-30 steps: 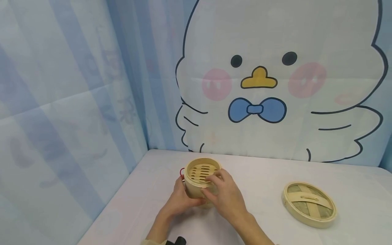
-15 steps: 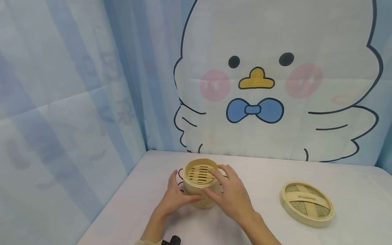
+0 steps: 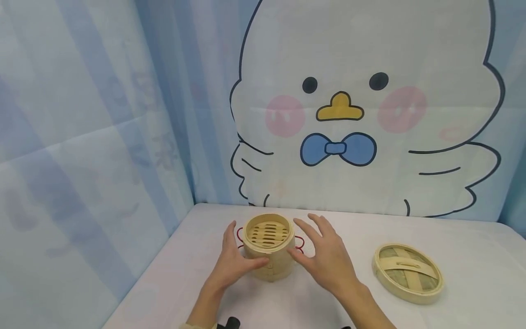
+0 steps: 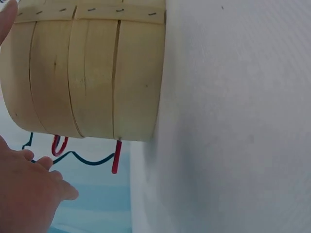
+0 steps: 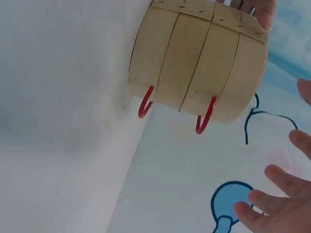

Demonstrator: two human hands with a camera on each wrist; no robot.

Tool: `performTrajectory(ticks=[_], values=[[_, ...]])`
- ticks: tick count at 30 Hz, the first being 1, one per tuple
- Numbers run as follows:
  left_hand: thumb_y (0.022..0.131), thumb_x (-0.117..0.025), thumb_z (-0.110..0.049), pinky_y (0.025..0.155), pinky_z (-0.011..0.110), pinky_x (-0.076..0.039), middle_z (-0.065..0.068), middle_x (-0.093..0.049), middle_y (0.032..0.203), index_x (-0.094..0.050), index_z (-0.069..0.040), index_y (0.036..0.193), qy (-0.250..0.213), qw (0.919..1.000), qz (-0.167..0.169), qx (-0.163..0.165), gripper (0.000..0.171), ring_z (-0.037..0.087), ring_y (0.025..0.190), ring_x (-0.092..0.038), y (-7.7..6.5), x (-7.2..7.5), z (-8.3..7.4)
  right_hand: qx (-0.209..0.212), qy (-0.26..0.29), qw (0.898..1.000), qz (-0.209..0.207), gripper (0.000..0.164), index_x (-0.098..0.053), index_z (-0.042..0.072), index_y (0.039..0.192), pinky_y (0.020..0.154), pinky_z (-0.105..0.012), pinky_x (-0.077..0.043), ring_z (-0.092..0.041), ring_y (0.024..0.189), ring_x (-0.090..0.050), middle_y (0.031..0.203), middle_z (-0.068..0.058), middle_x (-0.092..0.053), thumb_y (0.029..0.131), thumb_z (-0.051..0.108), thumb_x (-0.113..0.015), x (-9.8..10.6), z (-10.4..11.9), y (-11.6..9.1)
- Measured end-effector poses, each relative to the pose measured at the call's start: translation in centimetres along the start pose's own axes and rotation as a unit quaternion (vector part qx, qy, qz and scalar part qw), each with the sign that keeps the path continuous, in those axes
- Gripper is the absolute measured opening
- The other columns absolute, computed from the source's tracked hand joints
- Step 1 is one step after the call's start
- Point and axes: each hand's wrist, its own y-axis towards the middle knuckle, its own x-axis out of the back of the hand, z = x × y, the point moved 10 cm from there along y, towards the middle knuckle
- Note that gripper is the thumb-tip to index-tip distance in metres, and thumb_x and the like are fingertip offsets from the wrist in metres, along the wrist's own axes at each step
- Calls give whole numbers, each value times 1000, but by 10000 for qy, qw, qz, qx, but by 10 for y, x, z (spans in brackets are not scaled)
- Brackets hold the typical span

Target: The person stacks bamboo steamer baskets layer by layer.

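Observation:
A stack of small bamboo steamer baskets stands upright on the white tabletop, its slatted top basket uncovered. Red loops stick out from its sides. To the left of the stack is my left hand, fingers spread and relaxed, with the thumb overlapping the front wall in the head view. My right hand hovers at the right side, fingers loosely bent and parted. In the right wrist view a gap shows between its fingertips and the baskets. Neither hand grips anything.
A round woven bamboo lid with a strap handle lies on the table to the right. Behind stands a backdrop curtain with a cartoon bird, and a blue-and-white curtain hangs along the left.
My right hand has come off the stack and moved right. My left hand has loosened its hold, its fingers spreading away from the baskets. The stack now stands straight and in full view.

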Motion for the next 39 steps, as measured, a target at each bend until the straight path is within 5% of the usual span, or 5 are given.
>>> performTrajectory(ticks=[11, 28, 39], values=[[66, -97, -34, 114, 66, -20, 21, -15, 163, -12, -9, 160, -103, 9991, -218, -359, 129, 43, 149, -15, -4, -4, -15, -309, -268, 9992, 42, 60, -64, 13, 136, 98, -65, -44, -42, 128, -50, 139, -20, -54, 82, 32, -85, 28, -29, -4], [66, -96, -33, 112, 65, -26, 25, -24, 159, -14, -9, 159, -189, 9990, -272, -292, 127, 45, 144, -28, -3, -11, -13, -709, -1018, 9922, -76, 61, -61, 9, 135, 88, -70, -44, -51, 115, -52, 134, -27, -53, 81, 28, -83, 78, -106, -28], [68, -95, -33, 111, 63, -31, 23, -27, 156, -15, -8, 158, -128, 9995, -227, -156, 124, 43, 140, -35, -3, -14, -10, -1689, -1133, 9717, 1199, 62, -56, 4, 139, 82, -76, -40, -58, 117, -48, 138, -34, -45, 93, 43, -71, 69, -162, -50]])
